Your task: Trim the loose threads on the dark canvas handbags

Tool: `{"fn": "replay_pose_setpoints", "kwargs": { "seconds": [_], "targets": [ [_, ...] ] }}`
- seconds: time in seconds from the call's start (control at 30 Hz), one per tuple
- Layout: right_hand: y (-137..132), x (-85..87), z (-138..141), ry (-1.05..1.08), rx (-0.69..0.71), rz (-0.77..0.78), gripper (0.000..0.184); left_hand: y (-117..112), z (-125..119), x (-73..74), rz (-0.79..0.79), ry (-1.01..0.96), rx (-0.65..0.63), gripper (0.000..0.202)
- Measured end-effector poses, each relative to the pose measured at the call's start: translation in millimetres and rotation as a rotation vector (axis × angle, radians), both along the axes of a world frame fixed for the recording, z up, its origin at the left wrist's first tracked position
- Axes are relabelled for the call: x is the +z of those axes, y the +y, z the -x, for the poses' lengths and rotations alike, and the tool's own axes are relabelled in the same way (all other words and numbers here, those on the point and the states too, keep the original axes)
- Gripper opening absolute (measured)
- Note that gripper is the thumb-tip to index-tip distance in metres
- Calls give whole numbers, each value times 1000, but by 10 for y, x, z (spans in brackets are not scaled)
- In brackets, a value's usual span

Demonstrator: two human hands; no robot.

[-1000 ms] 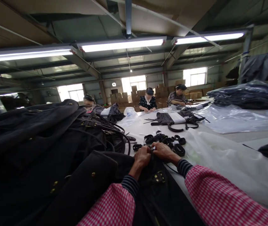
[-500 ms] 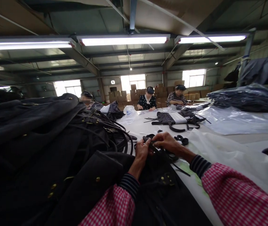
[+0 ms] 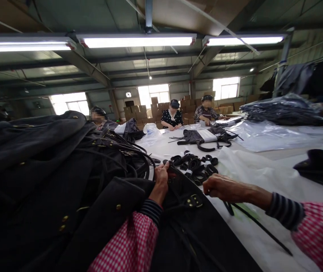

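Gripping the edge of a black coat point(image 3: 184, 234), the left hand point(image 3: 160, 179) has its fingers curled tight over the cloth at the coat's far end, close to a pile point(image 3: 36, 170) of more dark coats with brass studs that fills the left side. A brass fitting point(image 3: 194, 201) sits on the coat between the two hands. The coat lies on the near part of a white table point(image 3: 249, 243), running from the left hand back toward the person. The right hand point(image 3: 219, 187) hovers just to the right of the coat, well apart from the left, with its fingers drawn together into a loose fist. A thin black strap point(image 3: 260, 226) runs from under this hand across the table toward the lower right; whether the fist pinches it cannot be told. Both arms wear red checked sleeves over striped cuffs. Just beyond the hands lies a heap of coiled black belts point(image 3: 195, 166), and a sheet of clear plastic point(image 3: 263, 175) spreads to their right. Farther up the table lies a dark bag point(image 3: 204, 136) with a white panel. Three other people sit at the far end, one point(image 3: 174, 117) in a dotted top. Bagged dark garments point(image 3: 283, 111) are stacked at the right.
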State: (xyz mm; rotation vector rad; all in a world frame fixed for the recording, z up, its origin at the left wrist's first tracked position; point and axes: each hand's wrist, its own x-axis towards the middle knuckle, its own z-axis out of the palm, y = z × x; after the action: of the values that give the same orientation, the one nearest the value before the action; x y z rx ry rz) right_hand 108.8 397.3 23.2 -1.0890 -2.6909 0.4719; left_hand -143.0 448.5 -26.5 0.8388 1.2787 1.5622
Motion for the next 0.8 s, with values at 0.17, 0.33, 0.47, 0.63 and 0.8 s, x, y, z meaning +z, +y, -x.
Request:
{"fn": "replay_pose_setpoints", "kwargs": {
  "seconds": [0.17,0.33,0.47,0.63,0.8],
  "targets": [
    [-342,-5,-377,-95,57,312,37,-21,28,1,24,-28,-14,32],
    [-190,20,-353,137,29,357,19,-56,5,74,15,-84,-64,37],
    [-9,-59,52,309,-25,253,26,-93,14,100,-2,-124,-97,36],
    [-61,-295,331,219,-201,15,9,-103,12,94,1,-165,-117,30],
    [-98,-506,265,209,-300,-62,6,-81,-8,123,0,-216,-156,24]
  ]
}}
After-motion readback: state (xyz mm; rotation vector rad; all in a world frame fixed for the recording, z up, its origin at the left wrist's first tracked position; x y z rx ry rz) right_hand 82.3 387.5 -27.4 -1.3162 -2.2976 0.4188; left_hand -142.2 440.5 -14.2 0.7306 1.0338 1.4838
